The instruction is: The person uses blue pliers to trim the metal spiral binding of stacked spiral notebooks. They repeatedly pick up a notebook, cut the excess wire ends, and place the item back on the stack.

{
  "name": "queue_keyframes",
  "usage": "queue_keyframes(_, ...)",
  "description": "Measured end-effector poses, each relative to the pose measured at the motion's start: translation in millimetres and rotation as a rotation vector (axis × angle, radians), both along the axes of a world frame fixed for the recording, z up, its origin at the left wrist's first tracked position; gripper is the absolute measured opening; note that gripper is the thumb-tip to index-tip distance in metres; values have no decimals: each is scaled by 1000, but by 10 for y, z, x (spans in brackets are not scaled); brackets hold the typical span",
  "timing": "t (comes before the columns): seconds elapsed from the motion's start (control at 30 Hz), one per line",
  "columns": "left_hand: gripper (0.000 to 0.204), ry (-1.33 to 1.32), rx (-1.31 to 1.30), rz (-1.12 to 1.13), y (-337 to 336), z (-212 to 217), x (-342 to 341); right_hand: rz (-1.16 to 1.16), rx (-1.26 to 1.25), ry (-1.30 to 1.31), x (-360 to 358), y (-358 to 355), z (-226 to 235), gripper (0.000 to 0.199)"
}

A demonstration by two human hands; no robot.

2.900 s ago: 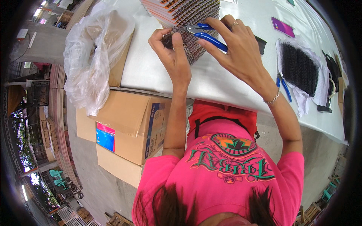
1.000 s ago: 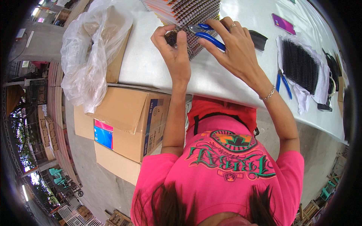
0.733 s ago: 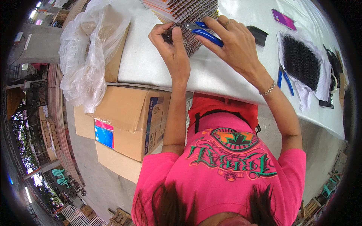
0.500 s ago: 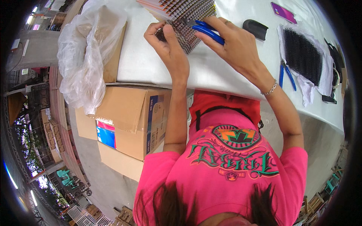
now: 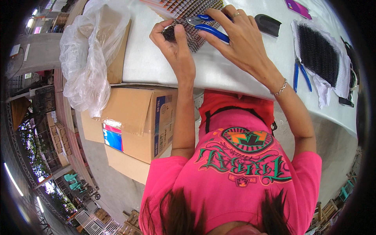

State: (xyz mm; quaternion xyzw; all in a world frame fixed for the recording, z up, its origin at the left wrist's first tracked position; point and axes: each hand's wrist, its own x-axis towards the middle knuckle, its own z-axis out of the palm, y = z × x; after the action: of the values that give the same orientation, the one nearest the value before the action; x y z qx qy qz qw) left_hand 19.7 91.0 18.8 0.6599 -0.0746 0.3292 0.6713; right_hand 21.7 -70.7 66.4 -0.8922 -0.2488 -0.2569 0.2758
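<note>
Spiral-bound notebooks (image 5: 192, 7) are piled on the white-covered table (image 5: 149, 58), at the top centre of the view and partly cut off by its edge, their rows of coils in plain sight; the right hand (image 5: 243, 39) is closed around the handles of blue-handled wire cutters (image 5: 213, 33), whose handles stand apart and whose metal tip points left over the coils, near the left fingertips; the left hand (image 5: 174, 47) is at the pile's left side, thumb raised and fingers curled, the two hands just apart from each other; whether the left fingers pinch a coil end I cannot tell, though the dark patch behind them looks like coil. To the right lie a black curved block (image 5: 268, 25), a purple notebook (image 5: 298, 8) and black plastic coils (image 5: 317, 51) on white paper (image 5: 324, 92), with spare blue-handled cutters (image 5: 296, 76) just beside; a clear plastic bag (image 5: 88, 55) hangs at the left, above a cardboard box (image 5: 129, 107).
</note>
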Motion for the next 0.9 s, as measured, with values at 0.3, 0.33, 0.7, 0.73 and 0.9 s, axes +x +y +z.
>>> queue_keyframes(0.3,25,-31,52,88,-14,-13,33,-16,3,-171,84,24,-158,39)
queue_keyframes(0.33,25,-30,56,87,-14,-11,32,-7,16,-158,85,33,-173,38)
queue_keyframes(0.7,29,-7,-233,38,-51,26,27,-41,78,-73,10,-38,-242,42)
queue_keyframes(0.73,29,-16,-251,3,-44,22,28,-49,52,-118,11,-44,-235,44)
queue_keyframes(0.9,29,5,-175,-100,15,-61,14,-39,43,-120,59,-8,-284,48)
